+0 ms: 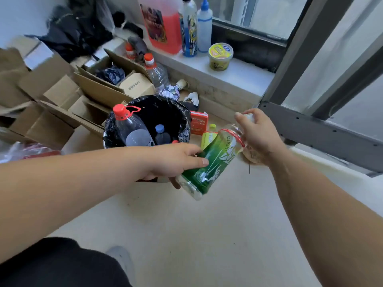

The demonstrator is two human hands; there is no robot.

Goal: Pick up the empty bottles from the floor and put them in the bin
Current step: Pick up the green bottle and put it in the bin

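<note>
As green-labelled bottle point(215, 160) hangs tilted just beside bin point(182, 119) rim, right hand point(257, 135) grips neck, left hand point(176, 160) fingers clasp body; next move likely: carry over rim, release among bottles inside.

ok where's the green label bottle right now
In the head view the green-label bottle is held tilted between both hands, left hand and right hand, just right of the black-lined bin.

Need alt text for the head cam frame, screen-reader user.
Both hands hold a green-labelled empty bottle, tilted, beside a black-lined bin: left hand at its body, right hand at its neck. The bin already holds bottles; cardboard boxes stand behind it.
</note>
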